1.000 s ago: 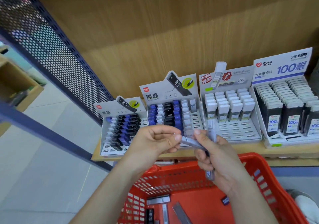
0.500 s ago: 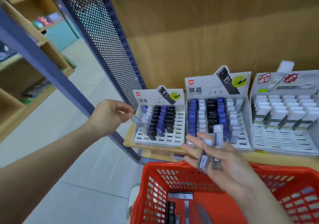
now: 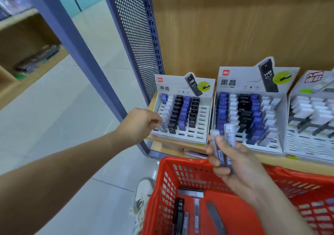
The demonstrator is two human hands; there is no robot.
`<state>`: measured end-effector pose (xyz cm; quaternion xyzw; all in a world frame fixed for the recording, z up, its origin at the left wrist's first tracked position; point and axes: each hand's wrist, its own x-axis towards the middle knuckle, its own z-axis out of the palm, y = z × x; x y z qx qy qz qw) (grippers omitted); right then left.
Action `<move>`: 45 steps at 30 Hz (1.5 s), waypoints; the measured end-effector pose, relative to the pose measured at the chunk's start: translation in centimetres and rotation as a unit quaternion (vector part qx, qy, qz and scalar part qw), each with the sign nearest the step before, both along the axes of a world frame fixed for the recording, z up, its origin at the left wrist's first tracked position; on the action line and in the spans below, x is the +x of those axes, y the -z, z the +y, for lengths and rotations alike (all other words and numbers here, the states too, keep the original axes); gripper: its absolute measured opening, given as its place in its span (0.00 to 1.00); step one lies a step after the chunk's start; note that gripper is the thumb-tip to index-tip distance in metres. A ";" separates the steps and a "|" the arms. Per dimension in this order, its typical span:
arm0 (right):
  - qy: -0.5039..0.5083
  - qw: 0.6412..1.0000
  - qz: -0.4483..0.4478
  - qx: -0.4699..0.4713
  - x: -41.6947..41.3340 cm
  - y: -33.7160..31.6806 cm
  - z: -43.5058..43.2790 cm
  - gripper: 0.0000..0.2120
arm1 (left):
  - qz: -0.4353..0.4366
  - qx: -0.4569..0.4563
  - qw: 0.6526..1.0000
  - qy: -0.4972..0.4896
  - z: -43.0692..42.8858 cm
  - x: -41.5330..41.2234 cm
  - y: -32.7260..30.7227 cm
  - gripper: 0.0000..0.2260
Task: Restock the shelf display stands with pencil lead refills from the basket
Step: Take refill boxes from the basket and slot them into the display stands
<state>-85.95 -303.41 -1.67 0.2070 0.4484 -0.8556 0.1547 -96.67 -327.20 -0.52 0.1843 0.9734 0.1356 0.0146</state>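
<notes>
- Pinched between the fingertips of the left hand (image 3: 139, 124) is one clear lead refill (image 3: 162, 127), its tip down at the near-left corner of the leftmost display stand (image 3: 182, 108), over the near slots of the far-left column.
- Right hand (image 3: 233, 160) is closed around two more refills (image 3: 223, 144), clear tubes with dark label bands, held upright and fanned slightly apart, above the far rim of the red basket (image 3: 162, 180) and in front of the second display stand (image 3: 251, 111).
- Risk, as I judge it: the pinched tube is tilted and motion-blurred, so it could miss its narrow slot and knock the black cases just beside it out of line. The stand sits near the shelf's left edge, so a shove could also slide it.
- Second risk: the two tubes in the right hand are gripped loosely by their lower halves; one could slip back into the basket or onto the floor while attention is on the left.
- Refills look like slim, flat, translucent cases. The stands hold blue, white and black ones in stepped rows, with printed "HB 0.7" headers.
- Leftmost stand has several open slots along its right column and near row; the second is fuller.
- Basket floor still holds several cases lying flat, one black marked "HB 0.7", so plenty of restocking remains.
- A third stand (image 3: 312, 119) with white cases sits further right.
</notes>
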 end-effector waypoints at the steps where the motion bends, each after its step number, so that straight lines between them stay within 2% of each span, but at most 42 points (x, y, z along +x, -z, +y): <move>1: -0.004 1.000 -0.002 -0.002 0.0 0.1 0.0 0.17 | 0.006 -0.005 1.000 0.019 -0.1 0.0 0.0 0.07; 4: -0.024 1.000 -0.010 -0.005 0.2 0.2 0.0 0.17 | 0.028 -0.012 0.996 0.080 -0.1 -0.3 0.4 0.08; 7: -0.030 0.999 -0.021 0.002 0.4 0.2 0.0 0.20 | 0.026 -0.006 0.998 0.060 0.5 -0.8 0.9 0.12; 11: -0.030 0.999 -0.020 0.021 0.6 -0.1 -0.3 0.21 | 0.001 -0.018 0.999 0.027 1.1 -0.8 1.5 0.09; 16: -0.024 0.998 0.002 0.052 1.1 -1.0 -0.2 0.11 | 0.019 -0.034 0.999 -0.007 1.5 -0.7 1.3 0.08; 18: -0.020 0.997 0.018 0.072 1.3 -1.2 0.0 0.09 | 0.007 0.003 0.999 -0.032 2.3 -0.3 0.4 0.09; 19: -0.020 0.996 0.027 0.083 1.4 -1.3 0.1 0.09 | -0.033 0.065 0.996 -0.051 2.9 0.1 -0.3 0.09; 20: -0.019 0.995 0.035 0.093 1.4 -1.4 0.1 0.09 | -0.104 0.152 0.981 -0.067 3.7 0.7 -1.2 0.08; 21: -0.015 0.994 0.041 0.101 1.5 -1.5 0.2 0.10 | -0.199 0.242 0.947 -0.068 4.6 1.6 -2.2 0.06; 23: -0.007 0.993 0.049 0.111 1.5 -1.6 0.2 0.12 | -0.336 0.326 0.883 -0.037 6.1 3.0 -3.8 0.08; 28: 0.011 0.998 0.024 0.061 1.6 -1.9 0.3 0.12 | -0.442 0.396 0.804 0.025 6.3 3.7 -5.2 0.14; 29: 0.012 0.999 0.017 0.047 1.7 -2.0 0.3 0.11 | -0.444 0.384 0.808 0.044 6.1 3.7 -5.4 0.15; 32: 0.001 1.000 -0.002 0.014 1.7 -2.0 -0.1 0.10 | -0.386 0.319 0.862 0.074 6.2 4.4 -5.7 0.14; 35: -0.012 0.999 -0.023 -0.018 1.6 -2.2 -0.5 0.09 | -0.328 0.327 0.884 0.068 6.2 5.0 -5.5 0.12; 40: -0.054 0.997 -0.060 -0.007 1.0 -2.6 -1.2 0.12 | -0.279 0.355 0.889 0.078 5.7 5.0 -5.7 0.07; 42: -0.092 0.993 -0.066 0.028 0.8 -2.7 -1.4 0.18 | -0.270 0.372 0.885 0.072 5.7 4.8 -6.1 0.05; 45: -0.122 0.989 -0.060 0.055 0.5 -2.5 -1.4 0.22 | -0.221 0.405 0.887 -0.002 4.8 3.4 -6.4 0.02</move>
